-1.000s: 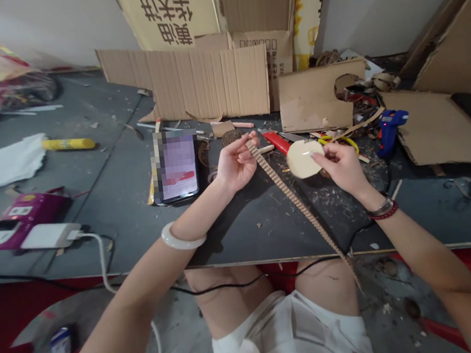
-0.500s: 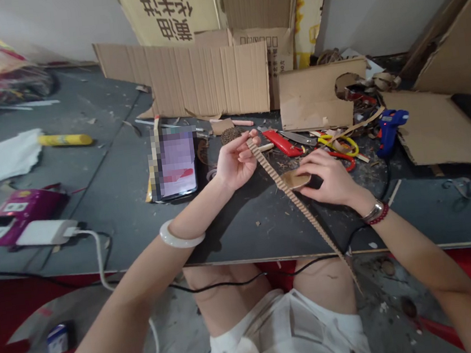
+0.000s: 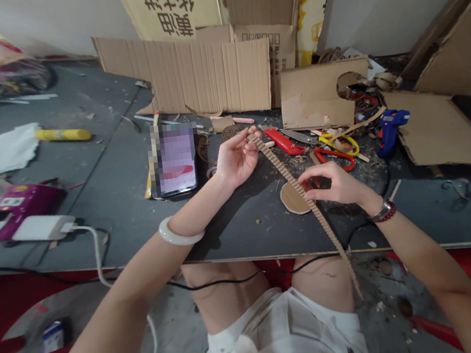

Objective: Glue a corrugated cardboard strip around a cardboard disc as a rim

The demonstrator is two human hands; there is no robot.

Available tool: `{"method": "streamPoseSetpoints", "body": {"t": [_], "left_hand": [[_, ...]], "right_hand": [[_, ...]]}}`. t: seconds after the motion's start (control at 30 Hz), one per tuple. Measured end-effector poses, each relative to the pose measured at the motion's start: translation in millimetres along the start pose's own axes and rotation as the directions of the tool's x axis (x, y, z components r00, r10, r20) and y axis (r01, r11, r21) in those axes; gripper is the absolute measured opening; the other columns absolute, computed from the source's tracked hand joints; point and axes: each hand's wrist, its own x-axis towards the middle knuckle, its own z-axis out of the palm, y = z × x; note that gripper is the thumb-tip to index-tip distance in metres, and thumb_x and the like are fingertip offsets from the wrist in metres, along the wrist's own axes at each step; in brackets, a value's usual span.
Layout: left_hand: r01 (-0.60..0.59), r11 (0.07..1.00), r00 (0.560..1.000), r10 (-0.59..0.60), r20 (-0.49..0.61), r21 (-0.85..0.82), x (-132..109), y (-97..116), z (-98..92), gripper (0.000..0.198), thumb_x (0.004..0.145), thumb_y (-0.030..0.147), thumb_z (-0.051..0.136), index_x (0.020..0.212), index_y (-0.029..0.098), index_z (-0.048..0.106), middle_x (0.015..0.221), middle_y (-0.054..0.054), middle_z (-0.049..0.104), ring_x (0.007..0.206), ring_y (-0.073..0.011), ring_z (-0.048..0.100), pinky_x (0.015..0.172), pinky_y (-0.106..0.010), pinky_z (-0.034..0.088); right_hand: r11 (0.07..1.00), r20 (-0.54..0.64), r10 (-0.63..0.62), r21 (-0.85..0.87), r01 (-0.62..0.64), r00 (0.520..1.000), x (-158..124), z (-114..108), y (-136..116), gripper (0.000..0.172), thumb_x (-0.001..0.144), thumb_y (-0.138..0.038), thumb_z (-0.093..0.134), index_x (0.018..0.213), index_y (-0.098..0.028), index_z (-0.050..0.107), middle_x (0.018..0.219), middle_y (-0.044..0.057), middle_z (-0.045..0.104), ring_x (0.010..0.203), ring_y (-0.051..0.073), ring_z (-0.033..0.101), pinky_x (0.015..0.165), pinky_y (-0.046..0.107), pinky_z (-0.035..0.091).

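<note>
Landmark: the cardboard circle [image 3: 291, 199], flat on the table [image 3: 233, 230] in front of you. Your left hand [image 3: 236, 162] is beyond it and to the left, palm up, fingers pinching the top end of the ribbed strip [image 3: 277, 165]. The strip's long axis slants from that pinch toward you and rightward, passes in front of the circle's right part, then hangs past the table edge, loose end by your right thigh [image 3: 321, 280].

Key relation: your right hand [image 3: 338, 184] is just right of the circle, the nearer hand to it, with the strip's middle at its fingertips. Thumb and forefinger are curved toward each other there, long axis crossing in front of them; can't tell if they actually pinch the strip or only sit beside it. No sign of them gripping the circle.

Rest of the table, off the same circle: phone [image 3: 178, 160] to the left and a bit beyond; small ribbed coil [image 3: 230, 133] beyond-left, close behind your left fingers; red cutter [image 3: 285, 141] straight beyond; yellow-handled scissors [image 3: 353, 145] and red-handled scissors [image 3: 342, 158] beyond-right; blue glue gun [image 3: 392, 131] farther right.
</note>
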Motion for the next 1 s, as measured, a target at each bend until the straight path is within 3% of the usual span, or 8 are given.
{"method": "streamPoseSetpoints", "body": {"t": [0.2, 0.33, 0.47, 0.6, 0.73, 0.8, 0.9, 1.0], "left_hand": [[-0.04, 0.992, 0.997, 0.048, -0.067, 0.123, 2.1, -1.4, -1.0, 0.026, 0.096, 0.017, 0.039, 0.081, 0.014, 0.061, 0.077, -0.002, 0.066, 0.055, -0.002, 0.062, 0.048, -0.005, 0.049], [-0.131, 0.935, 0.983, 0.164, -0.077, 0.329, 6.6, -5.0, -4.3, 0.014, 0.089, 0.017, 0.055, 0.079, 0.014, 0.065, 0.068, 0.001, 0.066, 0.052, -0.0019, 0.061, 0.047, -0.005, 0.048], [-0.315, 0.719, 0.923, 0.384, 0.024, 0.62, 10.7, -8.1, -10.5, 0.011, 0.073, 0.022, 0.074, 0.07, 0.013, 0.067, 0.054, 0.002, 0.06, 0.047, -0.005, 0.059, 0.038, -0.009, 0.043], [-0.44, 0.515, 0.854, 0.493, 0.166, 0.736, 13.7, -5.8, -17.4, 0.021, 0.062, 0.028, 0.082, 0.068, 0.013, 0.069, 0.061, 0.0, 0.064, 0.051, -0.0071, 0.061, 0.042, -0.013, 0.047], [-0.402, 0.522, 0.865, 0.487, 0.124, 0.752, 16.8, 3.3, -22.4, 0.021, 0.059, 0.028, 0.082, 0.067, 0.015, 0.068, 0.064, 0.001, 0.066, 0.05, -0.0061, 0.06, 0.049, -0.016, 0.053], [-0.397, 0.454, 0.869, 0.465, 0.168, 0.798, 16.7, 7.8, -23.7, 0.02, 0.059, 0.027, 0.081, 0.068, 0.015, 0.068, 0.064, 0.001, 0.066, 0.051, -0.0058, 0.059, 0.051, -0.017, 0.054], [-0.362, 0.281, 0.91, 0.313, 0.272, 0.889, 12.7, 9.2, -24.1, 0.024, 0.059, 0.027, 0.083, 0.072, 0.013, 0.069, 0.066, -0.002, 0.068, 0.054, -0.0098, 0.063, 0.052, -0.02, 0.056], [-0.342, 0.181, 0.939, 0.099, 0.329, 0.922, 6.4, 4.0, -23.5, 0.026, 0.065, 0.03, 0.079, 0.08, 0.011, 0.07, 0.073, -0.005, 0.071, 0.064, -0.015, 0.069, 0.06, -0.025, 0.06]], "right_hand": [[0.979, -0.148, 0.184, 0.119, -0.167, 0.972, -1.6, -9.1, 3.7, 0.027, 0.076, -0.034, 0.07, 0.096, -0.016, 0.065, 0.075, 0.002, 0.067, 0.066, 0.013, 0.06, 0.066, 0.029, 0.05], [0.924, -0.162, 0.282, 0.311, -0.223, 0.946, -2.0, -23.0, 5.1, 0.029, 0.074, -0.034, 0.073, 0.096, -0.018, 0.063, 0.07, -0.001, 0.062, 0.06, 0.011, 0.058, 0.059, 0.026, 0.048], [0.902, -0.149, 0.316, 0.354, -0.248, 0.937, -1.6, -28.4, 5.8, 0.038, 0.072, -0.037, 0.076, 0.103, -0.021, 0.061, 0.069, -0.003, 0.059, 0.053, 0.009, 0.054, 0.05, 0.025, 0.045], [0.926, -0.162, 0.331, 0.247, -0.286, 0.93, -0.7, -28.1, 4.6, 0.025, 0.08, -0.042, 0.066, 0.088, -0.018, 0.066, 0.064, 0.0, 0.06, 0.052, 0.011, 0.055, 0.051, 0.027, 0.046], [0.941, -0.166, 0.328, -0.03, -0.337, 0.93, -3.4, -33.5, 5.0, 0.028, 0.085, -0.041, 0.059, 0.074, -0.018, 0.069, 0.063, 0.003, 0.065, 0.061, 0.015, 0.06, 0.061, 0.03, 0.046], [0.939, -0.159, 0.291, -0.142, -0.313, 0.943, -5.5, -38.1, 6.9, 0.027, 0.085, -0.04, 0.059, 0.073, -0.019, 0.071, 0.072, 0.004, 0.07, 0.07, 0.017, 0.063, 0.068, 0.031, 0.046], [0.93, -0.115, 0.213, -0.282, -0.237, 0.97, -7.8, -43.7, 10.8, 0.024, 0.085, -0.037, 0.059, 0.075, -0.02, 0.073, 0.083, 0.003, 0.073, 0.077, 0.018, 0.064, 0.073, 0.032, 0.045], [0.891, -0.073, 0.257, -0.368, -0.266, 0.964, -8.8, -45.7, 14.2, 0.023, 0.084, -0.036, 0.059, 0.081, -0.02, 0.076, 0.083, 0.005, 0.073, 0.071, 0.018, 0.063, 0.067, 0.032, 0.044]]}}
